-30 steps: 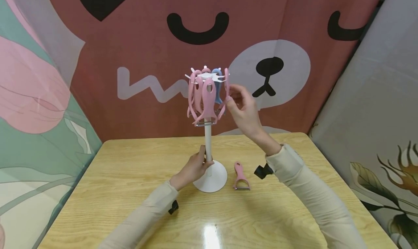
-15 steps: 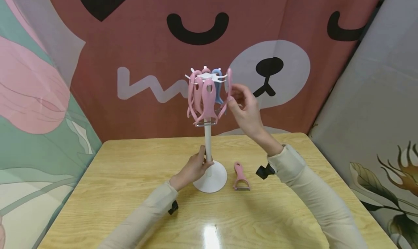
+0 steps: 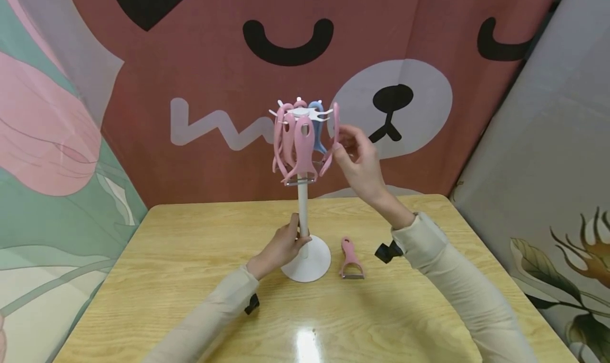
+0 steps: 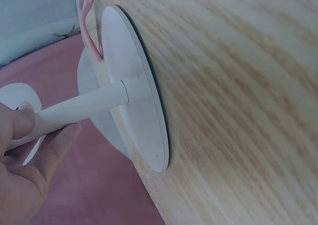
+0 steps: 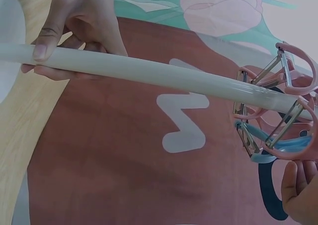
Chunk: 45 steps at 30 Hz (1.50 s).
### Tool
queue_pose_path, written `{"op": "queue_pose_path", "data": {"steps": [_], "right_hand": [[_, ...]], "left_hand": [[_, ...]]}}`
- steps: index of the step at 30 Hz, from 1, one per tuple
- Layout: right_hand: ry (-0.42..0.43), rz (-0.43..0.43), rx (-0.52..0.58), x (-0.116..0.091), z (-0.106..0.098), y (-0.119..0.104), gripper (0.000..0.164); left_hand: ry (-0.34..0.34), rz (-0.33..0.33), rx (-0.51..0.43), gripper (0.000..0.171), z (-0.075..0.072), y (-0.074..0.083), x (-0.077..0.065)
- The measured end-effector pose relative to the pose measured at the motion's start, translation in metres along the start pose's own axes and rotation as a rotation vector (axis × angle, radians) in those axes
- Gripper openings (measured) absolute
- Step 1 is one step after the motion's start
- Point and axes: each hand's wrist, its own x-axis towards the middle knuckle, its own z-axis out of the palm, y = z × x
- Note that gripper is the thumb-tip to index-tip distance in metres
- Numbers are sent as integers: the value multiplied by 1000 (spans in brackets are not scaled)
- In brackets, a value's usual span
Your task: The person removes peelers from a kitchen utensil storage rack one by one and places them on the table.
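Note:
A white stand [image 3: 303,207] with a round base rises from the table, its spoked top hung with several pink Y-shaped peelers [image 3: 304,146] and a blue peeler [image 3: 318,133]. Low on the pole, just above the base [image 4: 131,111], my left hand [image 3: 281,245] grips it between thumb and fingers. My right hand [image 3: 359,164] pinches a pink peeler [image 3: 336,120] by its handle at the right side of the rack; the handle's top is at the tip of a white hook. In the right wrist view, only part of the right hand [image 5: 300,195] shows, beside the peelers' blade ends.
Another pink peeler [image 3: 350,254] lies on the wooden table [image 3: 190,299], right of the stand's base. Behind the table hangs a red-brown curtain [image 3: 214,77] with a cartoon face; patterned cloths [image 3: 47,141] flank both sides. Black wrist-camera mounts [image 3: 388,252] hang below the sleeves.
My right hand has drawn the pinched pink peeler slightly outward to the right, along its hook to the tip. My left hand has kept its grip on the pole.

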Motion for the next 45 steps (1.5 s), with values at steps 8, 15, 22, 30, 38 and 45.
{"op": "queue_pose_path", "data": {"steps": [8, 15, 22, 30, 38, 45], "right_hand": [[-4, -1, -5, -2, -3, 7, 32], [6, -22, 19, -3, -6, 37, 33], [-2, -42, 17, -4, -9, 40, 32], [10, -36, 22, -6, -9, 39, 30], [8, -44, 22, -8, -11, 42, 30], [7, -40, 15, -11, -12, 43, 31]], "left_hand": [[-47, -91, -11, 35, -2, 3, 1], [-51, -107, -17, 35, -1, 2, 1], [-51, -102, -4, 35, -1, 2, 1], [-49, -101, -3, 36, 1, 0, 0], [-42, -90, 1, 37, 0, 0, 0], [-36, -81, -7, 36, 1, 1, 0]]}}
